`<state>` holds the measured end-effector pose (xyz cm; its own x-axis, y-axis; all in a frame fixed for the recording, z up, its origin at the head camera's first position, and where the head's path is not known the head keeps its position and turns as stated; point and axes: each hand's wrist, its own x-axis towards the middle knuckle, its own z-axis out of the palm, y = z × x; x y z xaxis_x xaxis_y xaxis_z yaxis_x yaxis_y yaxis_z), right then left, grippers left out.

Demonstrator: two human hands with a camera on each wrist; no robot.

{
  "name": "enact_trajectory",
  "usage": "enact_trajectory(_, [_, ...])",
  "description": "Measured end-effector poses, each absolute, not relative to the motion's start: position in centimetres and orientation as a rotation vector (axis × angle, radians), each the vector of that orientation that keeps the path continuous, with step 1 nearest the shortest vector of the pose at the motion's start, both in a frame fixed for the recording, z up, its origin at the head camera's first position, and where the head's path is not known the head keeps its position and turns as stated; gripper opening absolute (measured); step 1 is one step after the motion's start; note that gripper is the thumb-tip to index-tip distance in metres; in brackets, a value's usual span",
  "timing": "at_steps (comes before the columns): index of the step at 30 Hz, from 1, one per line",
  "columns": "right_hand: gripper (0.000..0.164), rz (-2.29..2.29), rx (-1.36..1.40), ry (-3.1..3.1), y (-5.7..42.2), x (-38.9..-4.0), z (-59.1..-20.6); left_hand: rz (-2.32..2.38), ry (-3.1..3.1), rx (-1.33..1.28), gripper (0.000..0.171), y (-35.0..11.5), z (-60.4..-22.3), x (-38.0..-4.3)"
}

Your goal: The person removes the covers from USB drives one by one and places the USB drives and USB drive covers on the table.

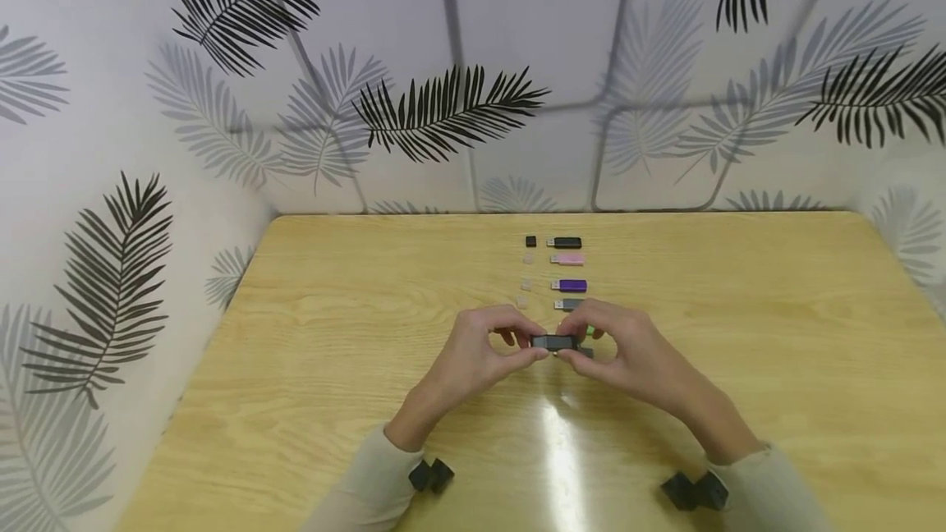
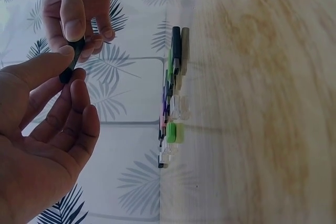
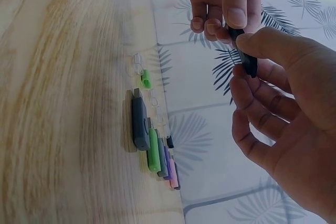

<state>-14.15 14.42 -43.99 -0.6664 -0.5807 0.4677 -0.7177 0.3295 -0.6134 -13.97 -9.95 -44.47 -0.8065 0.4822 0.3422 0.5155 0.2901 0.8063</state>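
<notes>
Both hands hold one dark USB stick [image 1: 554, 342] above the table, level and lengthwise between them. My left hand [image 1: 473, 351] pinches its left end between thumb and fingertips. At the other end, the thumb and fingers of my right hand [image 1: 628, 347] grip it. The stick [image 3: 247, 61] appears black in the wrist views, with the metal plug out of sight. Below the hands lie a dark grey USB stick [image 3: 140, 121] and a green USB stick [image 3: 154, 150]; my right hand partly covers both in the head view.
Farther back lie a grey stick [image 1: 569, 304], a purple stick [image 1: 572, 286], a pink stick [image 1: 571, 259] and a black stick [image 1: 567, 243], plugs leftward. Left of them are a black cap [image 1: 530, 241] and several clear caps. A green cap [image 2: 171, 132] lies nearer. Patterned wall [image 1: 532, 162] borders the table.
</notes>
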Motion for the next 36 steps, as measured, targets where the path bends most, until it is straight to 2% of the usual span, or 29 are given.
enact_trajectory(36, [0.026,1.266,1.215,-2.397,14.59,-14.05,-43.73,-1.627,-2.468,-0.988,0.012,-10.26,-44.20,-14.08])
